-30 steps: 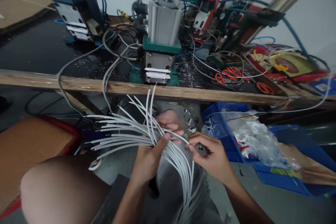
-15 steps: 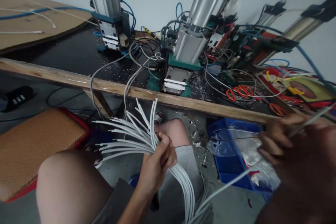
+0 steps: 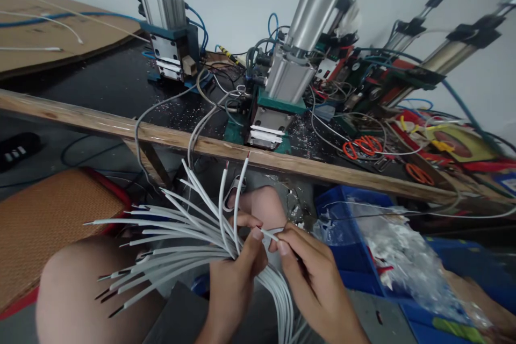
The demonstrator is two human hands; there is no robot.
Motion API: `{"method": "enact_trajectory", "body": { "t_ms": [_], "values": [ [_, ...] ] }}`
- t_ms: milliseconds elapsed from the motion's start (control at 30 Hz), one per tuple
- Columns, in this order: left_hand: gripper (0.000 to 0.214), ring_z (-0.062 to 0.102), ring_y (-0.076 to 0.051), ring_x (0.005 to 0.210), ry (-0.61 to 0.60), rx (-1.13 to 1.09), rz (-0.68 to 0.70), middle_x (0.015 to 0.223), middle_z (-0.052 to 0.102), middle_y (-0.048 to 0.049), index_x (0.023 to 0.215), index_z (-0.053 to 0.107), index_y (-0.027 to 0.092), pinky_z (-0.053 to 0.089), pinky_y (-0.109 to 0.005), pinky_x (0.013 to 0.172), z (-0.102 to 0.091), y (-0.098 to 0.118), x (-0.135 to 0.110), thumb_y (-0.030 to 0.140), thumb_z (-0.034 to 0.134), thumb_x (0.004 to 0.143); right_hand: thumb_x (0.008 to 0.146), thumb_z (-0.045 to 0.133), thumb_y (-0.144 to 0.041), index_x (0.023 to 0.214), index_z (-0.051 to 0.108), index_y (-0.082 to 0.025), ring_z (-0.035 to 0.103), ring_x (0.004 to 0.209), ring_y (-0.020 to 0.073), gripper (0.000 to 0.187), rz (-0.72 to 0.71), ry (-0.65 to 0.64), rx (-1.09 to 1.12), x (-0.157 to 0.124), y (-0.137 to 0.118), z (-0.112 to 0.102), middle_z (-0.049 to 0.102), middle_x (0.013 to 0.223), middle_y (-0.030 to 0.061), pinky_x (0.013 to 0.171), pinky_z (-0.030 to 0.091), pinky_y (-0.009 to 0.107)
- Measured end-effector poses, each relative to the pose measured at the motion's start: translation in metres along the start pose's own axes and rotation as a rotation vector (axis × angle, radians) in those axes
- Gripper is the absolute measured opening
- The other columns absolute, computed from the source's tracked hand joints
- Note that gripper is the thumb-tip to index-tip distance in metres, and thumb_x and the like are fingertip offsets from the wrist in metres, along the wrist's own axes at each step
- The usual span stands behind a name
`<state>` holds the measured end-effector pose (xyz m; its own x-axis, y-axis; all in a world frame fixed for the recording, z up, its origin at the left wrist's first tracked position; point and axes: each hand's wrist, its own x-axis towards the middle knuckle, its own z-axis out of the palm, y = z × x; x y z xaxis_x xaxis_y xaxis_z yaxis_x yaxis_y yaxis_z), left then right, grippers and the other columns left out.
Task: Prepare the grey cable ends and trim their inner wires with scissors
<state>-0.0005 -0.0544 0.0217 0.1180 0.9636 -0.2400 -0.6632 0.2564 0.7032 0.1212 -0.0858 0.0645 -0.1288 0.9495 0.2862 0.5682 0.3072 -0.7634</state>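
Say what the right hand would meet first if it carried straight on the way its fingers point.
The right hand points up-left, pinching one white cable. Almost at once it would meet the left hand's thumb and the fanned cable bundle; depth is unclear.

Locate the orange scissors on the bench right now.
In the head view, the orange scissors lie on the right half of the black bench top, among loose wires just right of the green-based press, behind the wooden edge rail.

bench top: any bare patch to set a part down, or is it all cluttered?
Bare patch: dark bench top between the wooden front rail and the cardboard sheet, left of the left press. Crowded: around the middle press and rightward, with loose wires, orange scissors and hoses.
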Motion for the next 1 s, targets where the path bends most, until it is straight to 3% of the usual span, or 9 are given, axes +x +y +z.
{"method": "enact_trajectory", "body": {
  "t_ms": [200, 367, 467, 567, 700, 833, 1000],
  "values": [
    [0.044, 0.031, -0.005, 0.043, 0.013, -0.001, -0.003, 0.050, 0.038, 0.0103, 0.087, 0.058, 0.018, 0.027, -0.016, 0.043, -0.001, 0.002, 0.001, 0.049, 0.086, 0.074, 0.109, 0.042, -0.018, 0.086, 0.052, -0.019, 0.055, 0.075, 0.0093, 0.025, -0.023, 0.027, -0.061, 0.001, 0.001, 0.001, 0.049, 0.079, -0.0026, 0.068, 0.040, 0.022],
    [0.042, 0.035, -0.005, 0.044, 0.015, 0.069, -0.020, 0.052, 0.043, 0.0080, 0.084, 0.059, 0.017, 0.031, -0.016, 0.044, -0.003, 0.004, 0.000, 0.049, 0.085, 0.076, 0.108, 0.043, -0.018, 0.091, 0.056, -0.020, 0.054, 0.074, 0.0098, 0.021, -0.025, -0.032, -0.059, 0.002, 0.000, 0.001, 0.052, 0.081, -0.0023, 0.069, 0.042, 0.022],
    [0.036, 0.042, -0.007, 0.050, -0.037, 0.210, 0.056, 0.060, 0.051, 0.0036, 0.079, 0.061, 0.017, 0.037, -0.017, 0.047, -0.006, 0.007, 0.000, 0.048, 0.079, 0.081, 0.108, 0.044, -0.019, 0.096, 0.057, -0.020, 0.056, 0.074, 0.0102, 0.018, -0.060, -0.027, -0.070, 0.004, -0.001, 0.000, 0.055, 0.082, -0.0019, 0.070, 0.043, 0.022],
    [0.025, 0.053, -0.010, 0.063, -0.041, 0.395, 0.170, 0.074, 0.058, 0.0004, 0.079, 0.064, 0.017, 0.043, -0.018, 0.055, -0.011, 0.010, 0.001, 0.039, 0.075, 0.084, 0.107, 0.045, -0.017, 0.086, 0.052, -0.019, 0.056, 0.070, 0.0099, 0.023, -0.085, -0.014, -0.088, 0.006, 0.000, 0.002, 0.051, 0.076, -0.0023, 0.066, 0.043, 0.022],
    [0.014, 0.059, -0.010, 0.070, -0.009, 0.527, 0.286, 0.076, 0.062, 0.0022, 0.078, 0.066, 0.019, 0.048, -0.017, 0.067, -0.010, 0.013, 0.000, 0.030, 0.070, 0.087, 0.105, 0.046, -0.012, 0.090, 0.054, -0.019, 0.058, 0.069, 0.0091, 0.018, -0.134, 0.119, -0.131, 0.001, 0.000, 0.018, 0.055, 0.077, -0.0023, 0.064, 0.044, 0.020],
    [0.016, 0.064, -0.008, 0.066, 0.098, 0.566, 0.418, 0.069, 0.066, 0.0042, 0.071, 0.067, 0.020, 0.051, -0.013, 0.071, 0.000, 0.013, -0.001, 0.026, 0.067, 0.086, 0.103, 0.047, -0.009, 0.095, 0.057, -0.019, 0.061, 0.068, 0.0104, 0.016, -0.154, 0.299, -0.228, -0.004, 0.001, 0.037, 0.060, 0.078, -0.0006, 0.063, 0.045, 0.020],
    [0.016, 0.066, -0.008, 0.058, 0.154, 0.596, 0.421, 0.066, 0.070, 0.0044, 0.073, 0.071, 0.019, 0.053, -0.012, 0.065, 0.006, 0.012, -0.004, 0.027, 0.065, 0.086, 0.103, 0.048, -0.008, 0.095, 0.059, -0.017, 0.062, 0.066, 0.0104, 0.017, -0.162, 0.372, -0.310, -0.001, 0.002, 0.048, 0.059, 0.075, -0.0008, 0.064, 0.045, 0.020]
  ]
}}
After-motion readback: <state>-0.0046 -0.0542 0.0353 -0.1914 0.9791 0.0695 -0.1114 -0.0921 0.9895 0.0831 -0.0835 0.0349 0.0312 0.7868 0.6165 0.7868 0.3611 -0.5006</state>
